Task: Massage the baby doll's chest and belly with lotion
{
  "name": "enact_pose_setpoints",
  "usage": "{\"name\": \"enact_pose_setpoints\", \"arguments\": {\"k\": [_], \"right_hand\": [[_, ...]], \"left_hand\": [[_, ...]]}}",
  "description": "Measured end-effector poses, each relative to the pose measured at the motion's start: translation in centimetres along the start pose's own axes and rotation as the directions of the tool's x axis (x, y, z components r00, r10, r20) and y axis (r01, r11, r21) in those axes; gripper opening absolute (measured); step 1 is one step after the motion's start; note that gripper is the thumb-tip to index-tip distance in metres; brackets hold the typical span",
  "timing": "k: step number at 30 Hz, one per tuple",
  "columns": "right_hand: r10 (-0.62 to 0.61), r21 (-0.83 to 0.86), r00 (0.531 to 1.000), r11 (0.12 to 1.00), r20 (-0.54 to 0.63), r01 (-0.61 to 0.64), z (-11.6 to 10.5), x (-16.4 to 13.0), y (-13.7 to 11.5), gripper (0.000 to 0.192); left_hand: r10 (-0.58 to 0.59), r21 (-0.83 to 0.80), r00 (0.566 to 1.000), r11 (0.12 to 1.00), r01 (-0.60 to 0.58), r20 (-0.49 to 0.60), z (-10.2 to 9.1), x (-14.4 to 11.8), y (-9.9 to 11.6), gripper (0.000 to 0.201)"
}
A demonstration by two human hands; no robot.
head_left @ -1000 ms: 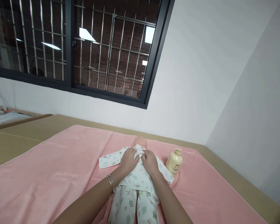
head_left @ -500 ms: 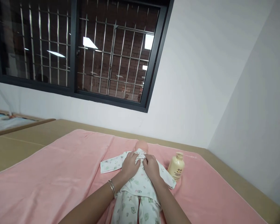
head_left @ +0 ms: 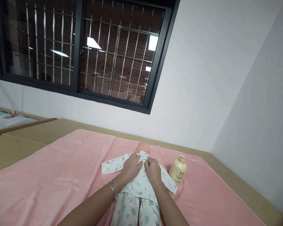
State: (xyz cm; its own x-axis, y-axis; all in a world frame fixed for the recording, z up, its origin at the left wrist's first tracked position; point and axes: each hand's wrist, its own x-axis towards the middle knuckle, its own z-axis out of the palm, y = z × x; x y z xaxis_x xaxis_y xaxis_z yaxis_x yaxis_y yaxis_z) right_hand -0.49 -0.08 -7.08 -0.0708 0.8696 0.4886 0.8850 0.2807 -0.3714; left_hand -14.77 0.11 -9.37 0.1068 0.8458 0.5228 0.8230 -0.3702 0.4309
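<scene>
Pink terry towelling (head_left: 61, 175) covers most of the tan padded surface (head_left: 25, 141), and on it, at about six o'clock in the view, lies a small baby doll (head_left: 143, 147) dressed in a white cotton two-piece suit printed with pale green animals (head_left: 138, 201), its bare peach head pointing toward twelve o'clock and its legs running off the bottom edge. The left hand (head_left: 131, 165), with a thin metal bangle (head_left: 112, 189) on its wrist, rests palm-down on the doll's chest, fingers loosely curled and pinching the fabric at the neckline. The right hand (head_left: 152, 169) sits just beside it, touching it at the fingertips, likewise curled over the collar edge with cloth gathered under the fingers; how firmly either one grips cannot be told. One empty sleeve (head_left: 112, 164) of the suit lies flat toward nine o'clock of the hands. Near the right hand, at about three o'clock from it, a cream plastic pump bottle with a dark label (head_left: 178, 169) stands tilted on the towelling. Beyond, at twelve o'clock, a black-framed window with metal bars (head_left: 85, 53) is set in the white wall (head_left: 202, 78).
</scene>
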Motion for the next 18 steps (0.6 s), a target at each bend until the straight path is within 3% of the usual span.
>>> {"name": "enact_pose_setpoints", "arguments": {"k": [5,10,14,18], "right_hand": [[0.103,-0.013,0.992,0.994,-0.077,-0.104,0.3,-0.8,0.3,0.031],[-0.045,0.030,0.999,0.999,-0.017,0.045,0.3,0.3,1.0,0.039],[-0.102,0.024,0.994,0.995,0.026,0.101,0.2,0.8,0.9,0.038],[-0.066,-0.011,0.998,0.998,0.009,0.066,0.2,0.1,0.6,0.030]], "left_hand": [[-0.074,0.093,0.995,0.993,0.079,-0.062,0.4,-0.7,0.4,0.033],[0.024,-0.021,0.998,0.999,-0.025,-0.050,1.1,0.0,-1.1,0.045],[0.158,-0.069,0.987,0.985,-0.157,-0.003,0.3,0.5,-1.2,0.038],[0.109,-0.001,0.993,0.994,-0.109,-0.037,-0.3,0.2,-0.4,0.025]]}}
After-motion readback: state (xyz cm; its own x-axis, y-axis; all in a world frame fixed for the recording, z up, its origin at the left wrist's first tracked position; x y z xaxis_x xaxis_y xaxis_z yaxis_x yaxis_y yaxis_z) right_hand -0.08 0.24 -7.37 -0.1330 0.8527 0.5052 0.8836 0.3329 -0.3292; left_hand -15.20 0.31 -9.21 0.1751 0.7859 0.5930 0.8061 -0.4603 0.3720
